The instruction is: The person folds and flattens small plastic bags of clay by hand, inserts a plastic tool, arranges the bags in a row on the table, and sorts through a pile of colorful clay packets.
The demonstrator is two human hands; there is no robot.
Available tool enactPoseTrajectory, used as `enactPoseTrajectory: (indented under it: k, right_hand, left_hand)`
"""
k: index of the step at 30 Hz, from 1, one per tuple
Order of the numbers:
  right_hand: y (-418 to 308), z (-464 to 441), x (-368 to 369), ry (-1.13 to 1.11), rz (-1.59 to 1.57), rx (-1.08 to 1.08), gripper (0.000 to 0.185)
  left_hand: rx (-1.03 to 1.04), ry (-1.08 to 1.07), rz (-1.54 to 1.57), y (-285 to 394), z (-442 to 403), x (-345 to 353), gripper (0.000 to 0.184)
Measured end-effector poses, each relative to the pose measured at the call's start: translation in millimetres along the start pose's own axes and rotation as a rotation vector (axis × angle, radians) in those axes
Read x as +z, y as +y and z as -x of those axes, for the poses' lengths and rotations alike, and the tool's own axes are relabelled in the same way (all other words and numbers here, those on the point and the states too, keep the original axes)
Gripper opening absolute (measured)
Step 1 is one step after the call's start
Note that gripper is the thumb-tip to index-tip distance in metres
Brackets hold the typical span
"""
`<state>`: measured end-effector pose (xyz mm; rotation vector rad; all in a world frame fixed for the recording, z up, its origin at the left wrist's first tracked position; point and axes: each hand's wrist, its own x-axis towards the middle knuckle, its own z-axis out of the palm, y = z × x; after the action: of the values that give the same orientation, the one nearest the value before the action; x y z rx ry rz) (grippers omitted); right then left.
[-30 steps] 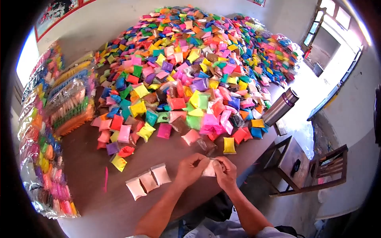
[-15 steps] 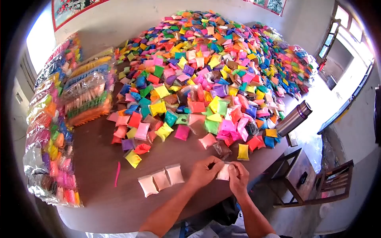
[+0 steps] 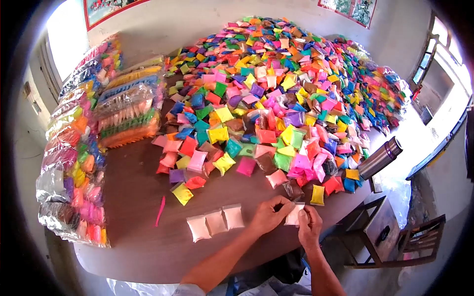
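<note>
Near the table's front edge, a pale pink packet [image 3: 295, 214] is pinched between both hands. My left hand [image 3: 269, 215] has its thumb and fingers closed at the packet's left side. My right hand [image 3: 309, 226] grips its right side. To the left, three similar pale pink packets [image 3: 216, 222] lie side by side in a slightly slanted row. A brown packet [image 3: 293, 190] and a yellow packet [image 3: 317, 195] lie just beyond my hands.
A large heap of colourful packets [image 3: 276, 89] covers the back of the brown table [image 3: 133, 197]. Bundled packets [image 3: 131, 108] line the left. A pink strip [image 3: 160, 211] lies near the row. A metal flask [image 3: 380, 158] stands at the right, beside a wooden chair [image 3: 419, 241].
The whole view has shifted, so the table and hands appear farther right and the heap lower. Both hands still hold the packet, and the three-packet row is unchanged.
</note>
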<state>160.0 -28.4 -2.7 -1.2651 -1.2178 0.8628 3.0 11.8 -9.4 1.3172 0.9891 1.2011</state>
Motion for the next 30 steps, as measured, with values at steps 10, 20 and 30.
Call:
enactPoseTrajectory:
  k: [10, 20, 30]
  right_hand:
    - [10, -1, -6, 0.010, 0.084, -0.020, 0.019]
    - [8, -1, -4, -0.035, 0.083, -0.031, 0.026]
    - [4, -1, -2, -0.065, 0.043, -0.011, 0.031]
  left_hand:
    - [-0.006, -0.051, -0.024, -2, 0, 0, 0.021]
    - [0.031, -0.059, -0.080, 4, 0, 2, 0.026]
    - [-0.040, -0.040, -0.179, 10, 2, -1, 0.030]
